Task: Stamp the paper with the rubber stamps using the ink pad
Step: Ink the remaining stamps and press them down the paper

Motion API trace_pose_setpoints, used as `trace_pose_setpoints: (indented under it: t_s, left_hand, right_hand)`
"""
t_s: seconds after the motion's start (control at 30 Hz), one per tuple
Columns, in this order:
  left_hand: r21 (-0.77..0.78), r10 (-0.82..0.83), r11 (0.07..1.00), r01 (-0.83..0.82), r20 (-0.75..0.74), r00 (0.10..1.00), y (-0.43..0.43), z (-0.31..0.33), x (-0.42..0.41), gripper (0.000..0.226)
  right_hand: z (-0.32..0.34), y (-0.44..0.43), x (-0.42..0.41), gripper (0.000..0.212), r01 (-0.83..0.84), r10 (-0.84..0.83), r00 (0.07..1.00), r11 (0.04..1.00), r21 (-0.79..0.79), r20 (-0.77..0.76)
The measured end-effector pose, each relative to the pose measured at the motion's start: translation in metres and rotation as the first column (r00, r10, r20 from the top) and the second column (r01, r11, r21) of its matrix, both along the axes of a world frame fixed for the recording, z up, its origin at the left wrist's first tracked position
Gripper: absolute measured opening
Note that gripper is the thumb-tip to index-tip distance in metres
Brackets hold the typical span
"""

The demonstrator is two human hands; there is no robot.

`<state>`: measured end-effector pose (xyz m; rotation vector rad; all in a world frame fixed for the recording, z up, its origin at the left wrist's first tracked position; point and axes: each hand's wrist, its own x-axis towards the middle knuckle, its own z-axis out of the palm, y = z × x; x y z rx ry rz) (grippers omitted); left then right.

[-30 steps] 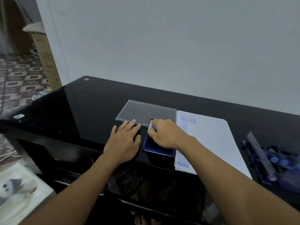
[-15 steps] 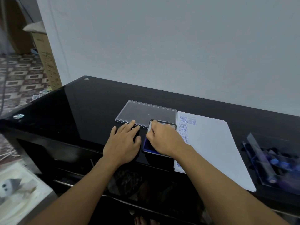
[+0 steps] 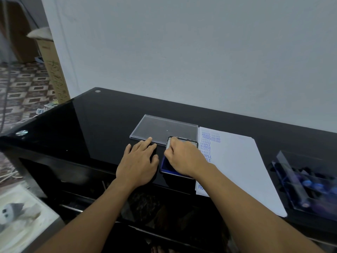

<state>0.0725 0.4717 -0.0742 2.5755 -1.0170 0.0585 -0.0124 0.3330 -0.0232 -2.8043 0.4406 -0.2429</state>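
Since a second ago the right hand [image 3: 184, 157] has drawn slightly nearer the person, uncovering the far rim of the ink pad [image 3: 166, 165]. The blue tip of the stamp that showed at its fingertips is now hidden. Its fingers are curled down over the pad, closed round the stamp. The left hand [image 3: 138, 161] has hardly shifted: it lies flat on the black table [image 3: 91, 125] just left of the pad, fingers spread, fingertips at the near edge of the clear lid [image 3: 164, 128]. Just right of the pad lies the paper [image 3: 237, 161], blue prints down its left edge, the lowest now mostly covered by the right forearm. A clear box [image 3: 310, 183] sits at the far right.
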Motion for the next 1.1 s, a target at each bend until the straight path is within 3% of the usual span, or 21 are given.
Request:
trace_pose_setpoints:
  t_s: [1.1]
  left_hand:
    - [-0.004,-0.002,1.000,0.002,-0.004,1.000,0.000,0.000,0.000,0.051]
  right_hand:
    - [0.002,-0.002,0.004,0.021,0.016,-0.016,1.000,1.000,0.015,-0.015]
